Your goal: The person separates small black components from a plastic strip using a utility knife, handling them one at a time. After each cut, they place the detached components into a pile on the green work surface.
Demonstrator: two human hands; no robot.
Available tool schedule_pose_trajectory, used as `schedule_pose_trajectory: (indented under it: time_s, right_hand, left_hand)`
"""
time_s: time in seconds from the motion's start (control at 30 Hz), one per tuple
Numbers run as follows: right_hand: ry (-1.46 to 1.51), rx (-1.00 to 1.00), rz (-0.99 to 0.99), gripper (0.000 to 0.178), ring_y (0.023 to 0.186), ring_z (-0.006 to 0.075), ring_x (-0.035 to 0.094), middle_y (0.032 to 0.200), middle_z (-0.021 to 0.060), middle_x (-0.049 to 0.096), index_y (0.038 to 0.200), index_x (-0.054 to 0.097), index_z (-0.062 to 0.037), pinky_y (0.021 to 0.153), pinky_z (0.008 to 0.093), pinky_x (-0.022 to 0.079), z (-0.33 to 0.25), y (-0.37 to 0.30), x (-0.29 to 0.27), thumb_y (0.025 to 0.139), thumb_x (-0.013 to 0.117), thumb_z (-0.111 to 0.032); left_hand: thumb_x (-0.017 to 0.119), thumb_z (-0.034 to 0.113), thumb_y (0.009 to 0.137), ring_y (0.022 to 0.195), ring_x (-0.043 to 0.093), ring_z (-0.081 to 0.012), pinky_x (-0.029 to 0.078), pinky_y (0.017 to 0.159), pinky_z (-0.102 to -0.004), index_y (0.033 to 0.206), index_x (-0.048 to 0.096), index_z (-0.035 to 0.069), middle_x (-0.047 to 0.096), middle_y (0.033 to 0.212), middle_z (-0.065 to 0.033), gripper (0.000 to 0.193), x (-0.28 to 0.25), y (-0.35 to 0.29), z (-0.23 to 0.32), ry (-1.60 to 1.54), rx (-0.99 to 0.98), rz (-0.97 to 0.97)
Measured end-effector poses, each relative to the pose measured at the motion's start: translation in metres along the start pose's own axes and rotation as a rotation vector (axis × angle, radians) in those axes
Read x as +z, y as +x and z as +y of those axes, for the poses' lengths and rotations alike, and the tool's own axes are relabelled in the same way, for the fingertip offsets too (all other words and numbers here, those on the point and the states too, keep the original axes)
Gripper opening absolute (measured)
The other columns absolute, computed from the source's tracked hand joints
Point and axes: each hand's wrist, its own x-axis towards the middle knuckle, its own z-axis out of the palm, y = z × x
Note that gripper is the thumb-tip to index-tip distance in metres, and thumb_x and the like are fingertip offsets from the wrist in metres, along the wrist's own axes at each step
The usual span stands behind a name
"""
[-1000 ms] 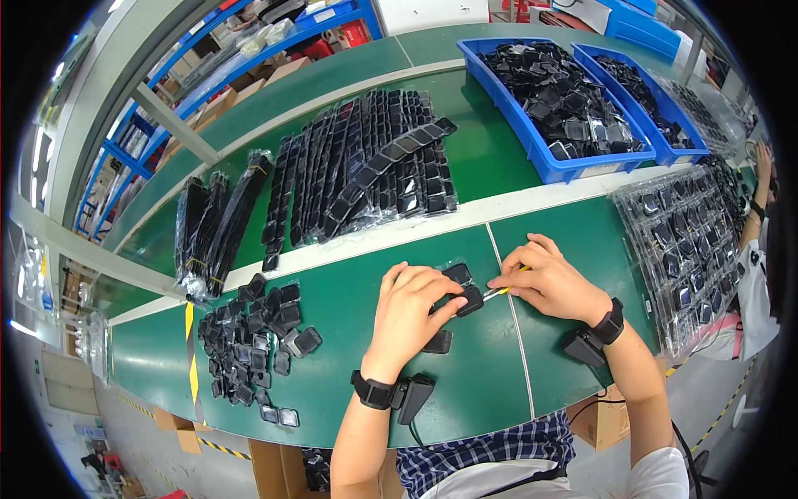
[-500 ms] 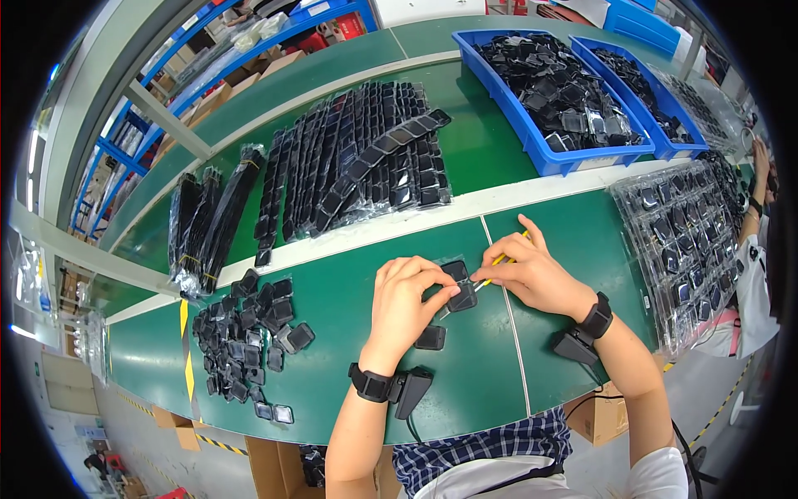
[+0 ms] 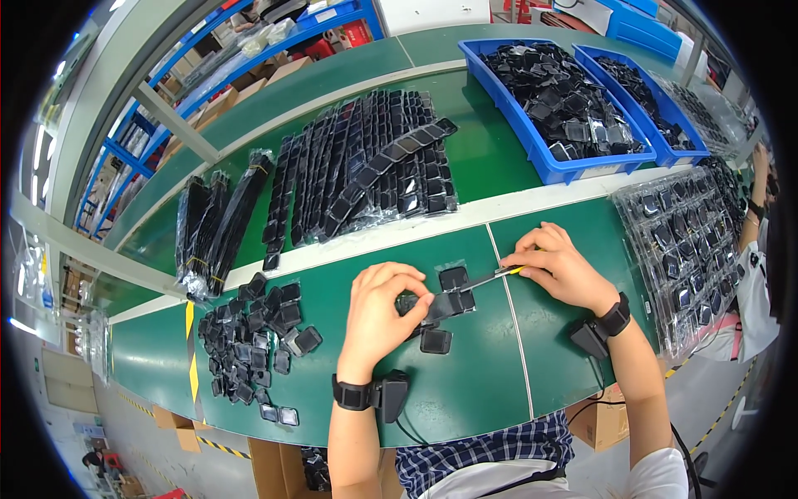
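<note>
Here we are at the smooth green tabletop (image 3: 490,366), and the left hand (image 3: 376,314) has its thumb and forefinger drawn together at the left end of a flat dark piece edged with clear film (image 3: 450,306), gripping it, though the curled fingers cover part of that end! Over on the other side, the right hand (image 3: 567,270) pinches a slim yellow-handled metal tool (image 3: 485,282) between thumb and fingertips, and look at that shaft, slanting down leftward to the film-edged piece, its tip right at the upper edge; whether it actually touches, you cannot tell. Just above sits a black square piece in clear film (image 3: 453,279), while a loose dark square piece (image 3: 435,341) lies just below, apart from the tool. Both wrists wear black straps, the left strap (image 3: 353,393) and the right strap (image 3: 614,319), each with a black box beside it. Away to the left, a scattered heap of small black squares (image 3: 249,341) lies near the yellow-and-black striped tape (image 3: 194,358). Beyond the white rail, there are rows of black squares in clear plastic strips (image 3: 366,170), and farther right, two blue plastic bins (image 3: 544,162) full of dark pieces, with a clear plastic tray of dark pieces (image 3: 682,249) nearer the right hand
</note>
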Motion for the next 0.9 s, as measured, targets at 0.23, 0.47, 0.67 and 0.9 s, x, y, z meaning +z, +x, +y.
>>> schedule_pose_trajectory:
  time_s: [0.23,0.47,0.67,0.9]
  right_hand:
    - [-0.110,-0.049,0.059,0.038,0.102,0.0235,0.056,0.104,0.0014,0.060,0.119,0.077,-0.0177,0.107,0.0413,0.039,-0.010,0.005,0.011,0.083,0.078,-0.006]
    - [-0.133,-0.105,0.045,0.035,0.100,0.0230,0.057,0.105,0.0003,0.061,0.116,0.078,-0.0179,0.105,0.0415,0.040,-0.010,0.004,0.014,0.083,0.078,-0.006]
    - [-0.107,-0.120,-0.007,0.033,0.099,0.0230,0.057,0.104,-0.0001,0.061,0.113,0.078,-0.0181,0.104,0.0405,0.041,-0.010,0.002,0.010,0.082,0.078,-0.006]
    - [-0.097,-0.093,-0.014,0.032,0.101,0.0225,0.057,0.104,-0.0003,0.061,0.111,0.079,-0.0184,0.106,0.0402,0.040,-0.011,0.002,0.007,0.082,0.079,-0.006]
  left_hand:
    - [0.082,0.021,0.076,0.135,0.057,-0.0284,0.025,0.124,-0.0583,0.123,0.063,0.015,0.068,0.132,-0.0058,0.051,0.004,0.000,0.026,0.065,0.008,-0.108]
    - [0.086,0.030,0.078,0.137,0.056,-0.0242,0.019,0.126,-0.0606,0.131,0.064,0.017,0.069,0.133,-0.0022,0.059,0.025,0.000,0.025,0.139,0.085,-0.177]
    - [0.086,0.033,0.080,0.135,0.057,-0.0213,0.020,0.127,-0.0590,0.114,0.077,0.016,0.074,0.127,-0.0008,0.039,0.026,0.001,0.021,0.087,0.084,-0.167]
    - [0.082,0.027,0.087,0.129,0.061,-0.0207,0.024,0.125,-0.0566,0.107,0.080,0.016,0.077,0.120,0.0000,0.023,0.031,0.003,0.015,0.032,0.040,-0.124]
